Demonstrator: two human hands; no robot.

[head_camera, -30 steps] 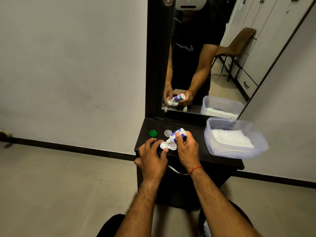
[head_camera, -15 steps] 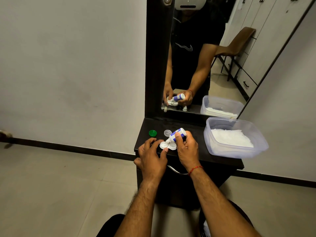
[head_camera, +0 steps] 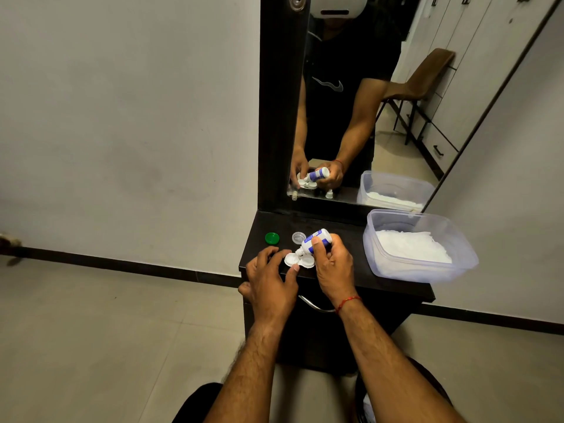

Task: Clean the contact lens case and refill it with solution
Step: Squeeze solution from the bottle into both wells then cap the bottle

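The right hand [head_camera: 332,267] is curled round a small solution bottle [head_camera: 316,239], thumb across the blue-and-white label and the other fingers wrapped behind it. The bottle is a smooth plastic cylinder, tilted with its white nozzle pointing down and left, the tip just over the left well of the lens case [head_camera: 299,260]; whether it touches the well cannot be told.

The left hand [head_camera: 271,279] grips the case's left end with bent fingers, the thumb tip pressed against its front rim. The case is glossy white plastic, two shallow round wells joined side by side, both uncapped. It lies flat near the front-left corner of the dark, matt dresser [head_camera: 348,227].

Behind the case, toward the left edge, lies a round green cap [head_camera: 272,238], and just right of it a translucent cap [head_camera: 298,237], beside the bottle.

At the right edge sits a clear, soft-cornered plastic tub [head_camera: 427,271] holding crumpled white tissue [head_camera: 412,247]. A red thread [head_camera: 348,302] circles the right wrist.
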